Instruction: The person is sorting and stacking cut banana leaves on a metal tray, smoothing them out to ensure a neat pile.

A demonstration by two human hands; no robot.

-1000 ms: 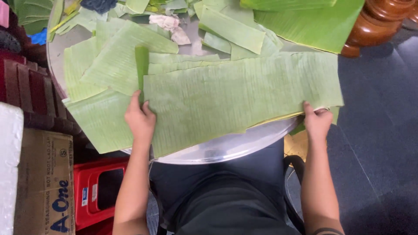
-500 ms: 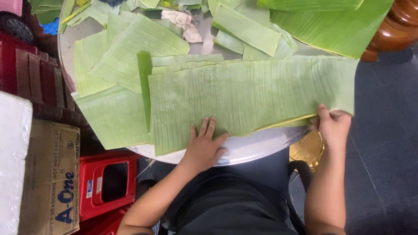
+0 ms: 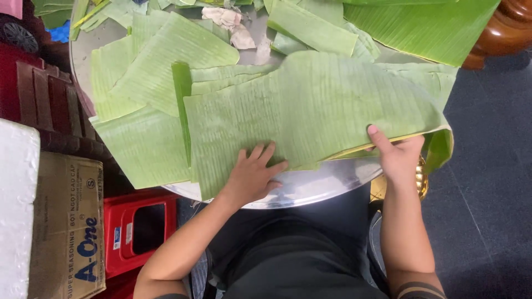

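A large ribbed green banana leaf sheet (image 3: 316,105) lies across the front of a round shiny metal tray (image 3: 327,185). My left hand (image 3: 252,174) presses flat on the leaf's front edge near the middle, fingers spread. My right hand (image 3: 396,155) pinches the leaf's right front edge, thumb on top, and that edge is lifted and curling. More cut banana leaf pieces (image 3: 155,72) lie under and behind the big sheet.
A cardboard box (image 3: 66,221) and a red plastic stool (image 3: 138,230) stand at the lower left, beside white foam (image 3: 16,205). Crumpled whitish scraps (image 3: 230,25) sit at the tray's back. A big whole leaf (image 3: 421,27) and brown wooden furniture (image 3: 504,27) are upper right.
My left hand slid from the leaf's left edge rightward to its front middle. My right hand now lifts the right edge, which curls upward.
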